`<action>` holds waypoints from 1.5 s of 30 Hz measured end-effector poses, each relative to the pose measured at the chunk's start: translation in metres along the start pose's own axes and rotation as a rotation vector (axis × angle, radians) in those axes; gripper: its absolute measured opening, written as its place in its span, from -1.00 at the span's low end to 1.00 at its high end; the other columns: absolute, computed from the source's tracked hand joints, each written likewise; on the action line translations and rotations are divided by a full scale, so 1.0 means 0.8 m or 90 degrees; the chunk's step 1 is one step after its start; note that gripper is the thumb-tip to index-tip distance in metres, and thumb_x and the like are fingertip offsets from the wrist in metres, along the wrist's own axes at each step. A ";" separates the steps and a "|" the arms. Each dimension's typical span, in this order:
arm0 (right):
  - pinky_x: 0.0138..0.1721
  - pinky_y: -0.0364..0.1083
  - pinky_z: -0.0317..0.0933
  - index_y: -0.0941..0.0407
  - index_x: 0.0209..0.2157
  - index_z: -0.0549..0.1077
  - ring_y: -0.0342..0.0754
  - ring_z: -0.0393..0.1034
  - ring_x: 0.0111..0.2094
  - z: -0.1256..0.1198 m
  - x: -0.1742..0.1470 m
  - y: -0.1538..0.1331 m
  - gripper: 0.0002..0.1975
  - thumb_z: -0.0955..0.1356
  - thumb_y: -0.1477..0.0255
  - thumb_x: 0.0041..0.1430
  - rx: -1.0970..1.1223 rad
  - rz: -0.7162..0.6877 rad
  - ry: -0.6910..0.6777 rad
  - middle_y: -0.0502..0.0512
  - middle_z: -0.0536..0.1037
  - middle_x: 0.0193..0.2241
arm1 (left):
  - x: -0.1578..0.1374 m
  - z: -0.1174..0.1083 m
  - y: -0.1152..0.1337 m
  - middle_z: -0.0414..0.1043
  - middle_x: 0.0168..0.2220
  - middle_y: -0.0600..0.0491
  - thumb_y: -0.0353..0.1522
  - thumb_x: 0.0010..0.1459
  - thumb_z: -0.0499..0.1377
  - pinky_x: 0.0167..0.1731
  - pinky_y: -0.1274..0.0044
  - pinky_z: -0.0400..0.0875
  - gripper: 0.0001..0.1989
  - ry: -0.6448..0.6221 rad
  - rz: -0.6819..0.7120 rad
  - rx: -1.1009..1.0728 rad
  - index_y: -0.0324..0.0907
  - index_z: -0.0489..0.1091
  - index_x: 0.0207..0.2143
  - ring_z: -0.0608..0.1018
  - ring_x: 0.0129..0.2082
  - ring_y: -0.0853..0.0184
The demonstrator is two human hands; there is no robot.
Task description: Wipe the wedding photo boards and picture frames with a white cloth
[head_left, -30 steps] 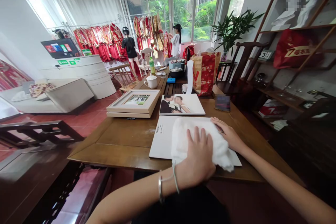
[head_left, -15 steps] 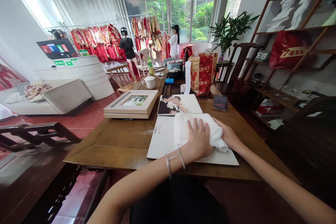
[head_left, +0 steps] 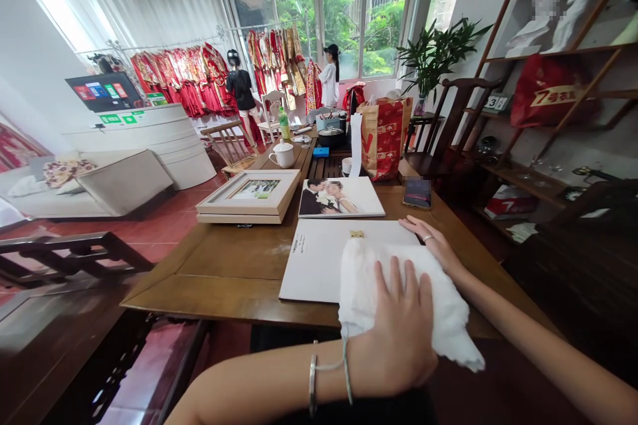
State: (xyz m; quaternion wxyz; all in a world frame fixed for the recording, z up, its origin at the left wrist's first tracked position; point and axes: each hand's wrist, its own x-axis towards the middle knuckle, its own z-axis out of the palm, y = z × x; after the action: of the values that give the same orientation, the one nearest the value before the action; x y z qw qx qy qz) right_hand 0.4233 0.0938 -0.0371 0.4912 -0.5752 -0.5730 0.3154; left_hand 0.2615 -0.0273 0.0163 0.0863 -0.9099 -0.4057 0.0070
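My left hand (head_left: pixel 401 325), with bracelets at the wrist, lies flat over a white towel (head_left: pixel 359 279). Its fingers are stretched out and slightly apart; the thumb is hidden. The towel covers the right part of a white photo album (head_left: pixel 314 272) and hangs past its near edge. My right hand (head_left: pixel 433 246), wearing a ring, rests with extended fingers at the album's upper right edge. A small gold-coloured mark or piece (head_left: pixel 357 234) shows on the album just above the towel. Behind lies another album (head_left: pixel 369 196) with a couple's photo on its cover.
Left on the wooden table (head_left: pixel 214 279) are stacked picture frames (head_left: pixel 249 196). A white lidded mug (head_left: pixel 283 155), a paper bag (head_left: pixel 386 136) and a phone (head_left: pixel 417 192) stand or lie farther back. Two people are near the clothes racks (head_left: pixel 184 83).
My left hand has slid the towel toward me and right, off the album's near edge, uncovering the gold-coloured mark. My right hand has left the towel for the album's edge.
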 end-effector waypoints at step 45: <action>0.23 0.19 -0.03 0.03 0.02 0.41 0.07 0.07 0.24 0.005 -0.001 0.021 -0.62 0.20 0.34 0.19 -0.200 -0.205 -0.092 0.10 0.33 0.16 | -0.023 0.003 0.002 0.08 0.23 -0.30 -0.13 0.14 0.03 0.17 0.15 -0.04 -0.27 0.050 -0.025 0.150 -0.44 0.04 0.23 0.14 0.21 -0.11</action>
State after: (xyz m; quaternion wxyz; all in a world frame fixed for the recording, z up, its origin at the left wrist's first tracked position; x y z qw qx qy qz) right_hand 0.4254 0.0961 -0.0541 0.3973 -0.5217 -0.7330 0.1807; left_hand 0.2500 -0.0414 0.0130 0.2088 -0.8847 -0.4164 0.0172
